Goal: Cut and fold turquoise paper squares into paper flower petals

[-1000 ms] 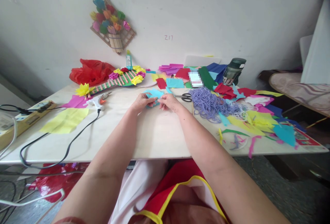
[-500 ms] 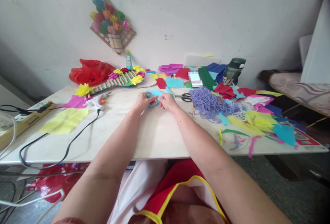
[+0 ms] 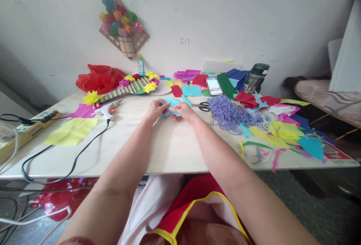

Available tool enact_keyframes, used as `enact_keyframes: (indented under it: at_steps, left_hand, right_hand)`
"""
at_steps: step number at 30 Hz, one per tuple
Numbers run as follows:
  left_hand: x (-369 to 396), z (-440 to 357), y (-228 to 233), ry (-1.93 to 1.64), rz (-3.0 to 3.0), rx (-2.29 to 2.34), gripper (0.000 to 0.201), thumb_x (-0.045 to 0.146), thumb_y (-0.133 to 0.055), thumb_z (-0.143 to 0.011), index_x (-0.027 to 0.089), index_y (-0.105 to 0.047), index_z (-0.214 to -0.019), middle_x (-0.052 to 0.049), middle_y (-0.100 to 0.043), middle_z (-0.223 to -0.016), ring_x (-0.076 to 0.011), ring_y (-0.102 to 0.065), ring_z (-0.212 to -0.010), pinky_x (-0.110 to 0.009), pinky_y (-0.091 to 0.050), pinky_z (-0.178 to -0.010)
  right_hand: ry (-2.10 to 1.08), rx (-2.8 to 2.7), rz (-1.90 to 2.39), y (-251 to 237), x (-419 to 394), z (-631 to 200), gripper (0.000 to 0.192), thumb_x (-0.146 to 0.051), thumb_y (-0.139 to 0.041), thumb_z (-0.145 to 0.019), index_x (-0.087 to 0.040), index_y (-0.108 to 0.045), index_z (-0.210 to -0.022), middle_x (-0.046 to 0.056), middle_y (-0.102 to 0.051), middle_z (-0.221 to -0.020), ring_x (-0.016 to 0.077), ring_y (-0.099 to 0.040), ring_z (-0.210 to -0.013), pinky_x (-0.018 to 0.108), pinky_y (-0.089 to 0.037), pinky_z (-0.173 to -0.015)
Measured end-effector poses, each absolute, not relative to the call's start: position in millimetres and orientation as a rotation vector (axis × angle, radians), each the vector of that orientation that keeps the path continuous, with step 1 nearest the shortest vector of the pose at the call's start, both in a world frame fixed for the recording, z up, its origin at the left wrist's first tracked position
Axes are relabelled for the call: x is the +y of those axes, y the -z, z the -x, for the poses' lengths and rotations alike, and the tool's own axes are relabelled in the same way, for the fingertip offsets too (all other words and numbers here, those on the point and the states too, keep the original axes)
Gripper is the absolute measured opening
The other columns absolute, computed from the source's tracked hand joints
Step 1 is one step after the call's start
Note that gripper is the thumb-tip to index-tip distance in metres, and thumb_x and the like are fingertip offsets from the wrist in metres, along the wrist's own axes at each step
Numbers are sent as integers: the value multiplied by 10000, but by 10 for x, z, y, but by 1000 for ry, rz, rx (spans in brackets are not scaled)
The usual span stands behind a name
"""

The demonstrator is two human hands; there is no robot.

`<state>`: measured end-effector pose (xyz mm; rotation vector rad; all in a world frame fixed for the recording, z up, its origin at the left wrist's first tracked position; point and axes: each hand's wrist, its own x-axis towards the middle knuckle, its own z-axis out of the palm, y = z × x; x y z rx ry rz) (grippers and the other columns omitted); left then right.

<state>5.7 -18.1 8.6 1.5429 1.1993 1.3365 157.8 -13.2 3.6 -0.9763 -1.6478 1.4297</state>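
Both hands meet over the table [image 3: 169, 151]: left hand [image 3: 156, 109] and right hand [image 3: 184, 111] pinch the light-blue paper piece [image 3: 170, 104] between them. Black scissors [image 3: 203, 106] lie just beside the right hand.

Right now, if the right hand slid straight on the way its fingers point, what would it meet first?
The right hand points left, so it would meet the light blue paper it pinches, then the left hand. Depth is hard to judge.

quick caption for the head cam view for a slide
Both hands, left hand and right hand, pinch a light blue paper piece over a white table strewn with coloured scraps.
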Motion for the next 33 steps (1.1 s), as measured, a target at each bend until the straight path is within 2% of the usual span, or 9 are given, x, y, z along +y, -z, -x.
enact_keyframes:
  at_steps: [7,14,20,27,33]
  left_hand:
    - [-211,-74,-97,-1303,-1590,1167,390,511,-642,-637,142,-519,-606,-4,-566,-479,-82,-477,-382,-211,-384,-413]
    - [-168,-88,-73,-1401,-1649,1416,427,505,-582,-690,173,-416,-480,19,-496,-382,-65,-399,-317,-195,-309,-356]
    - [-155,-72,-83,-1464,-1618,1419,395,456,-588,-696,177,-407,-483,25,-497,-389,-62,-399,-324,-189,-302,-355]
    - [-179,-33,-111,-1594,-1436,1352,408,496,-591,-688,159,-449,-508,3,-522,-417,-64,-428,-345,-190,-333,-377]
    - [-172,-15,-61,-1420,-1390,1105,416,527,-672,-591,129,-551,-592,-27,-596,-548,-80,-507,-426,-206,-397,-447]
  right_hand:
    - [-1284,-1642,1023,-52,-157,-1544,200,-178,-539,-763,-147,-483,-574,-43,-530,-393,52,-451,-292,140,-337,-313]
    - [-1143,-1697,1042,-46,-145,-1485,195,-178,-522,-764,-154,-481,-575,-55,-500,-372,56,-437,-284,140,-314,-306]
    - [-1352,-1688,1069,-64,-139,-1537,202,-291,-511,-811,-156,-510,-661,-15,-590,-481,76,-509,-340,156,-350,-323]
    - [-1411,-1594,1042,-81,-140,-1617,220,-240,-576,-775,-155,-486,-593,-33,-548,-412,68,-457,-290,165,-332,-305]
    - [-1413,-1491,972,-41,-92,-1596,183,-264,-575,-781,-146,-517,-653,-36,-549,-405,73,-453,-290,174,-354,-303]
